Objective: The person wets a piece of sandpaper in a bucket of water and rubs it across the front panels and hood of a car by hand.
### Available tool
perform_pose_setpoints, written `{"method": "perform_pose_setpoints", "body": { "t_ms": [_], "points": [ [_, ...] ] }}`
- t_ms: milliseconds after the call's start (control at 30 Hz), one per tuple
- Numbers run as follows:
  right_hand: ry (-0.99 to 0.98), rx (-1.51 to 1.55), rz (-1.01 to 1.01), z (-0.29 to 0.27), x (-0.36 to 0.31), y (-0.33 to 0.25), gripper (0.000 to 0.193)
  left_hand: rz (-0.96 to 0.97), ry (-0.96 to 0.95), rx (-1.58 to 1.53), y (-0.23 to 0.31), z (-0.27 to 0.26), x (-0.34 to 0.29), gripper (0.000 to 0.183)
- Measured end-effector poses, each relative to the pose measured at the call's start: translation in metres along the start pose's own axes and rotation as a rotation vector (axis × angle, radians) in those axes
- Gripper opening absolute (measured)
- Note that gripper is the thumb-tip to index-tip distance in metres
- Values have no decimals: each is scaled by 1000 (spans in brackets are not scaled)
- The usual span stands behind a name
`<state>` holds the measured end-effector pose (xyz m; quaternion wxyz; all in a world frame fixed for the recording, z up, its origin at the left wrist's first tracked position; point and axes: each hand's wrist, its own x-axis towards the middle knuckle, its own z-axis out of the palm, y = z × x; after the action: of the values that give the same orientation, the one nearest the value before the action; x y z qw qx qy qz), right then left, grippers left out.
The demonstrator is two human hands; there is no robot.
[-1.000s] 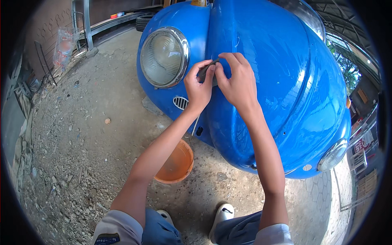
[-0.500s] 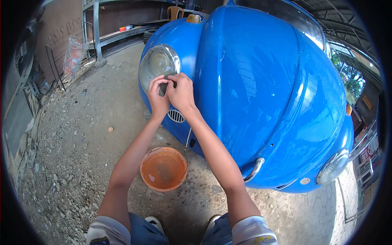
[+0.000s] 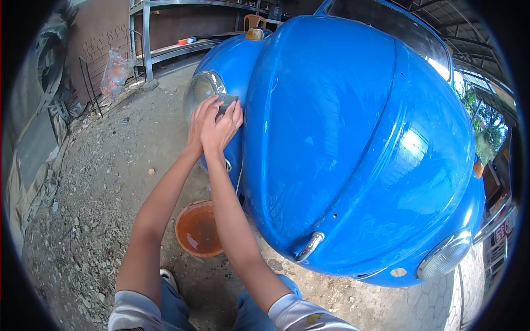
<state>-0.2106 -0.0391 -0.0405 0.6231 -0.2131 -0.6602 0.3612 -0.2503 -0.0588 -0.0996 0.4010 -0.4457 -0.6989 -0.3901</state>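
Observation:
A small dark grey sheet, which looks like sandpaper (image 3: 228, 100), is held in front of the round headlight (image 3: 200, 91) of a blue car (image 3: 331, 138). My right hand (image 3: 221, 131) has its fingers bent around the sheet's lower and right sides. Close against it, my left hand (image 3: 201, 122) grips the sheet's left side with its fingertips. The hands overlap at the wrists and partly hide the headlight and the fender. Whether the sheet touches the car I cannot tell. Pale smears and scuffs mark the car's hood.
An orange bucket (image 3: 200, 231) of brownish water stands on the ground below my forearms. Loose gravel (image 3: 94, 231) covers the ground at left. A metal shelf (image 3: 165, 52), a wire rack (image 3: 91, 83) and a clear plastic bag (image 3: 115, 71) are at the back left.
My view has shifted right and the hands are lower left against the car. The fingers have opened out from a tight pinch, and more of the grey sheet shows.

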Motion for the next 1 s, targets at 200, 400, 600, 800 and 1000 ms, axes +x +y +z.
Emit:
{"method": "perform_pose_setpoints", "body": {
  "t_ms": [200, 400, 600, 800, 1000],
  "points": [
    [-37, 210, 93, -6, -1, 7, 65, 205, -157, 177, -8, -4, 20, 59],
    [-193, 85, -134, -19, -17, 31, 72, 326, -157, 311, -14, -2, 28, 69],
    [-489, 6, -432, -64, -42, 61, 86, 319, -308, 308, -3, -7, 27, 75],
    [-344, -77, -373, -54, -33, 66, 86, 397, -222, 309, -5, -1, 24, 70],
    [-286, -78, -321, -32, -36, 64, 85, 430, -197, 422, -17, 10, 9, 64]
  ]
}}
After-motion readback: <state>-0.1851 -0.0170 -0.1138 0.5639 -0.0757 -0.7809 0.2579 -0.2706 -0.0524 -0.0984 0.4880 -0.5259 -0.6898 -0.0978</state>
